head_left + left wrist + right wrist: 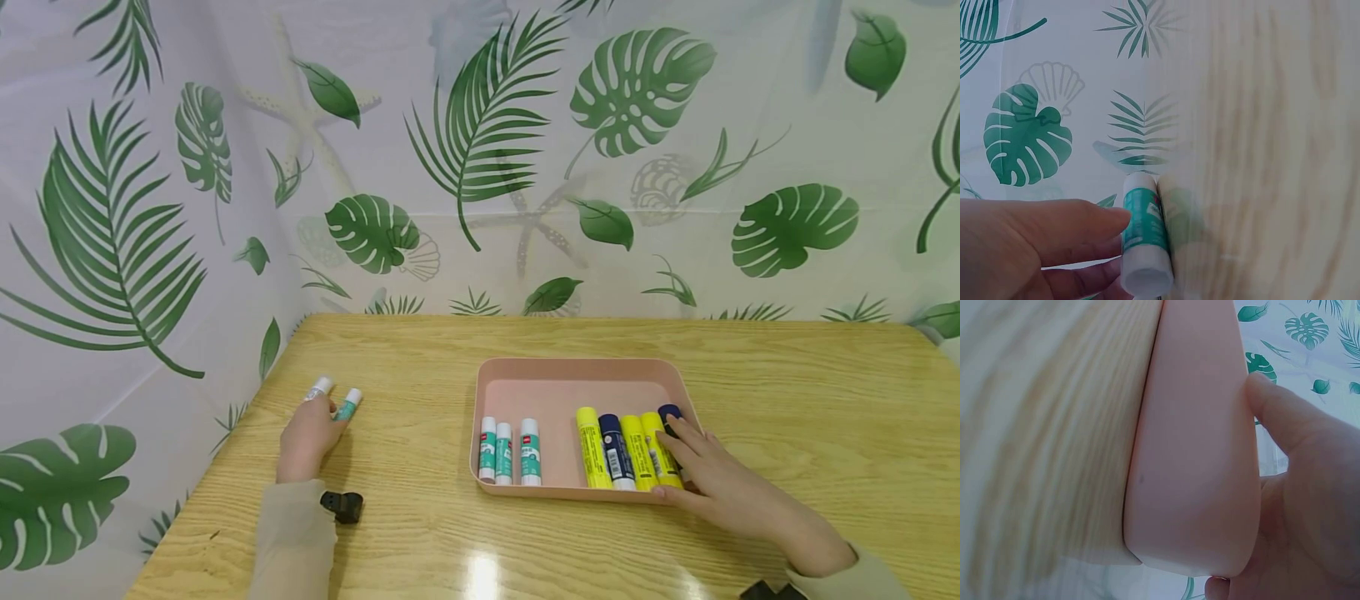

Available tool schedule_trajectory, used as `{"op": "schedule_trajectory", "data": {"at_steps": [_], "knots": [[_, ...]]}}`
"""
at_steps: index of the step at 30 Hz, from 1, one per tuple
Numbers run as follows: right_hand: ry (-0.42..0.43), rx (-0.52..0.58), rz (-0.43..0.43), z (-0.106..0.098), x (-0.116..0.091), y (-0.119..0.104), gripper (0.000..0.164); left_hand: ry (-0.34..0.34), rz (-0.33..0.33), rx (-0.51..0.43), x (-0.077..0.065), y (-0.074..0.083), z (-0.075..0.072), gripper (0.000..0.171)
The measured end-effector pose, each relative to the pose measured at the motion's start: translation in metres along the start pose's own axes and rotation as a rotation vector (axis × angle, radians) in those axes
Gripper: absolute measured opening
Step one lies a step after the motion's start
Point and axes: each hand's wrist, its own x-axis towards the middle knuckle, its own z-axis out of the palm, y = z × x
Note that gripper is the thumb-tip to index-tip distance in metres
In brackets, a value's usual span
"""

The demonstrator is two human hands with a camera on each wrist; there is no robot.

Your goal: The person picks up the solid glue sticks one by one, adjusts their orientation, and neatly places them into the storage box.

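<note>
On the left of the table, my left hand (pixel 308 436) reaches down over two glue sticks with white caps. The teal-labelled glue stick (pixel 348 406) lies by the thumb; the other glue stick (pixel 318 387) pokes out beyond the fingers. In the left wrist view, the thumb tip meets a teal glue stick (pixel 1145 219) and the fingers pass behind it. My right hand (pixel 720 483) spreads across the right front corner of a pink tray (pixel 551 492), thumb at the front rim, fingers extended over the navy glue stick (pixel 669 411). The right wrist view shows the thumb along the tray wall (pixel 1194 444).
Inside the tray, several teal-and-white glue sticks (pixel 530 454) stand at the left. Yellow glue sticks (pixel 592 447) and another navy glue stick (pixel 617 452) line its right part. A leaf-printed cloth (pixel 480 167) hangs behind the wooden table (pixel 420 533) and along its left edge.
</note>
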Motion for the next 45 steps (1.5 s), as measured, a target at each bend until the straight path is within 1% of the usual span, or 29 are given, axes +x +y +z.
{"op": "schedule_trajectory", "data": {"at_steps": [4, 8, 12, 18, 22, 28, 32, 38, 45], "knots": [[0.000, -0.002, -0.001, 0.000, 0.000, 0.000, 0.072, -0.009, 0.019, 0.039, 0.000, 0.001, 0.001, 0.026], [0.000, -0.002, -0.002, 0.000, 0.000, 0.000, 0.072, -0.048, 0.043, 0.059, 0.002, 0.002, 0.002, 0.026], [-0.002, 0.002, 0.001, 0.000, 0.000, 0.000, 0.072, -0.067, 0.061, 0.070, 0.002, 0.004, 0.004, 0.025], [-0.001, 0.006, -0.004, 0.000, 0.000, -0.001, 0.072, -0.095, 0.034, 0.048, 0.002, 0.011, 0.007, 0.025], [-0.002, 0.004, -0.004, -0.001, 0.000, -0.001, 0.072, -0.087, 0.051, 0.054, 0.001, 0.015, 0.008, 0.022], [-0.005, 0.010, -0.003, -0.001, 0.000, -0.001, 0.074, -0.100, 0.073, 0.061, -0.002, 0.021, 0.008, 0.018], [-0.007, 0.015, 0.002, -0.001, 0.000, -0.001, 0.074, -0.095, 0.093, 0.076, -0.002, 0.023, 0.009, 0.016], [-0.009, 0.009, 0.004, -0.001, 0.001, -0.001, 0.074, -0.097, 0.077, 0.067, -0.002, 0.024, 0.010, 0.015], [-0.011, 0.010, 0.009, -0.001, 0.000, -0.001, 0.074, -0.087, 0.095, 0.057, -0.002, 0.023, 0.011, 0.024]]}}
